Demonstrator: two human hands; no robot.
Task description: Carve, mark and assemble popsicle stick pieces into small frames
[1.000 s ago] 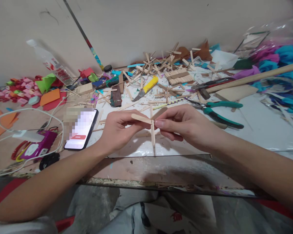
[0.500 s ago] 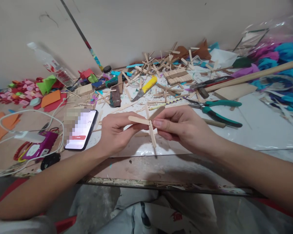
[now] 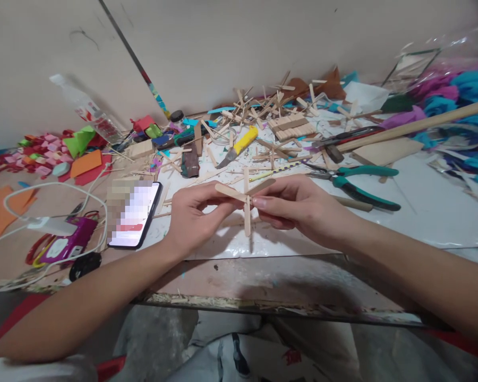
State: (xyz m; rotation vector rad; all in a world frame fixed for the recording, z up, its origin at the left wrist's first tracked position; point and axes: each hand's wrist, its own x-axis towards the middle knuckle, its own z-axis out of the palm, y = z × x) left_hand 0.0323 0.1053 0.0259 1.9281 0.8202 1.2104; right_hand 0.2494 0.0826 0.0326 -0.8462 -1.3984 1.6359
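A star-shaped piece of crossed wooden craft sticks (image 3: 246,199) hangs between both hands above the near part of the work board (image 3: 406,212). My left hand (image 3: 193,215) pinches its left arm with fingers closed. My right hand (image 3: 302,209) pinches the centre from the right, thumb on top. One stick points straight down, others fan out left and up to the right.
A phone (image 3: 134,215) lies left of my left hand, with a white cable (image 3: 51,191) and purple device (image 3: 66,241) further left. Behind the hands lie green-handled pliers (image 3: 358,183), a yellow utility knife (image 3: 239,146), a hammer (image 3: 406,127), a heap of craft sticks (image 3: 271,109) and coloured paper scraps (image 3: 59,151).
The stick piece has been turned slightly in my fingers: the lower stick swung out to the right and is now back to vertical. Both hands stay in place.
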